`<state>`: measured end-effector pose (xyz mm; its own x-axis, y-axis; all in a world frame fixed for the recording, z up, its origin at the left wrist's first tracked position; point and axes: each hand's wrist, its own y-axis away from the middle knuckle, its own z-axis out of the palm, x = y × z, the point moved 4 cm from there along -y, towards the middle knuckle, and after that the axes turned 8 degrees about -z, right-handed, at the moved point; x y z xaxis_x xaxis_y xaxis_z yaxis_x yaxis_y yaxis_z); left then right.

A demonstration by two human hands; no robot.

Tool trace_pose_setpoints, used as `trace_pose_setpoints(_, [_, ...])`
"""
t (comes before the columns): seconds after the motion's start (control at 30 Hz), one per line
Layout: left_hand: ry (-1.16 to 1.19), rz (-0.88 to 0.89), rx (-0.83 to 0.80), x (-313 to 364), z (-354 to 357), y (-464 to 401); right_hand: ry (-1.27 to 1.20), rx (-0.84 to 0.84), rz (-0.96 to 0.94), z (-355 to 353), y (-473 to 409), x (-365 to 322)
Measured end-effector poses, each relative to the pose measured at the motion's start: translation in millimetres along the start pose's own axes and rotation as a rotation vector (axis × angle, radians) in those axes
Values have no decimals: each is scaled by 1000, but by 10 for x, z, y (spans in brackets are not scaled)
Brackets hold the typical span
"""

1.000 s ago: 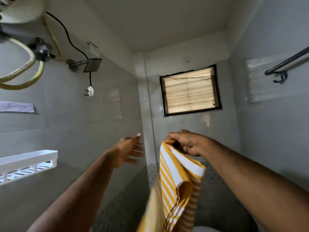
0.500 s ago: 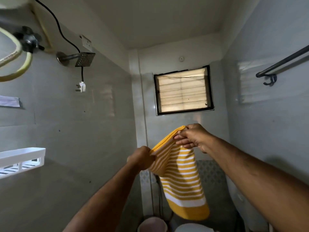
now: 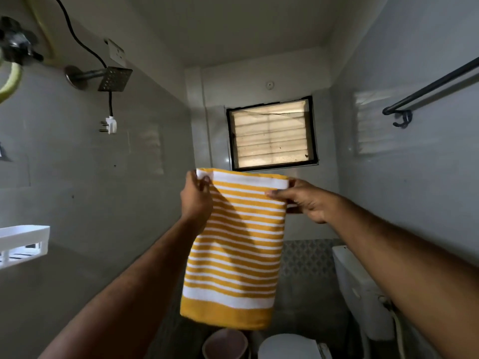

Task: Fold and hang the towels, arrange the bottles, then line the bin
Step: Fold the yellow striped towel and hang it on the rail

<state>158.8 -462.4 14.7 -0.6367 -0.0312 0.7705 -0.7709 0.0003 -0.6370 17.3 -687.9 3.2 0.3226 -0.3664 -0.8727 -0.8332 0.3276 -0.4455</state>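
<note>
Holding the yellow-striped towel (image 3: 233,244) up in front of the window (image 3: 272,133), you pinch its top corners: your left hand (image 3: 197,198) grips the left corner, your right hand (image 3: 305,200) the right, and the cloth hangs flat above the toilet (image 3: 360,286)

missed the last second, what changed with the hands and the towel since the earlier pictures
The left hand, free and open a second ago, took hold of the striped towel and now pinches its top left corner. The right hand kept its grip on the other corner. The two hands moved apart, so the bunched towel now hangs flat and spread between them. The rail on the right wall is bare as before.
</note>
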Motion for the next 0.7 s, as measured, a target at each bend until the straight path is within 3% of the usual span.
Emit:
trace_pose_setpoints(0.07, [-81,76,-41,64,-20,-37,70,-100,92,114,78,169])
trace_pose_setpoints(0.13, [-162,116,-59,79,-54,-86,65,-68,69,164,105,226])
trace_pose_setpoints(0.37, [-114,104,-91,97,157,-146,-45,379,-235,11,87,-32])
trace_pose_setpoints(0.5, [10,114,-130,227,539,-116,80,555,-277,-292,42,-33])
trace_pose_setpoints(0.6, [87,120,-255,357,904,-142,302,632,-312,-665,22,-97])
trace_pose_setpoints(0.7, [141,85,-510,488,1438,-219,483,738,-366,-1144,-41,-216])
